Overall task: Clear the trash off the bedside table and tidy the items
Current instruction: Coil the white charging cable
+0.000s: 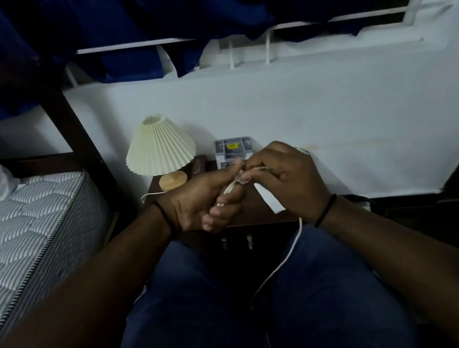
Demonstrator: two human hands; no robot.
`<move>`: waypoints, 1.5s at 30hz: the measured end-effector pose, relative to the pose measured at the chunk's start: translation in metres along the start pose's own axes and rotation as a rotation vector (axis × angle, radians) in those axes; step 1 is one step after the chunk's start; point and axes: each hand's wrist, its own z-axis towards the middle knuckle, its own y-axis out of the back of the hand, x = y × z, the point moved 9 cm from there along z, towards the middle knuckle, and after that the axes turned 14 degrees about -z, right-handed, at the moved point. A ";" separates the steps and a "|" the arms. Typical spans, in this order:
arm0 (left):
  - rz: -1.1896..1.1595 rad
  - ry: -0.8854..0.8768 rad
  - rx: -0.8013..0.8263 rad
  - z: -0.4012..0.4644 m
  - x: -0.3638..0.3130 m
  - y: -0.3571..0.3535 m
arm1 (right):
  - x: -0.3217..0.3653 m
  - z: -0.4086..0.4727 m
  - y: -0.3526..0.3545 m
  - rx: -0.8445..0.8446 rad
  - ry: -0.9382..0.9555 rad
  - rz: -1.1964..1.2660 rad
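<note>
A thin white cable [280,264] is trailing down between the person's knees in dark blue jeans [189,314]. Above them, the left hand [199,200] is gripping a gathered bundle of that cable in its curled fingers, while the right hand [284,179] is pinching a loop at the bundle's top. The step in hand seems to be coiling the cable; next the loose tail needs drawing up and winding in. Beyond, on the dark wooden bedside counter [260,211], a cream pleated lamp [159,148] is standing beside a small grey box [233,148]; its contents cannot be made out.
</note>
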 end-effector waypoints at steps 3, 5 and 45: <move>-0.153 -0.035 0.172 -0.003 -0.006 -0.017 | -0.006 0.003 0.004 -0.031 -0.006 0.039; -0.230 -0.049 0.265 -0.003 -0.010 -0.029 | -0.012 0.003 -0.006 0.057 -0.099 0.178; -0.201 -1.040 -0.540 -0.057 -0.079 0.042 | 0.002 -0.052 -0.105 0.774 -0.262 0.240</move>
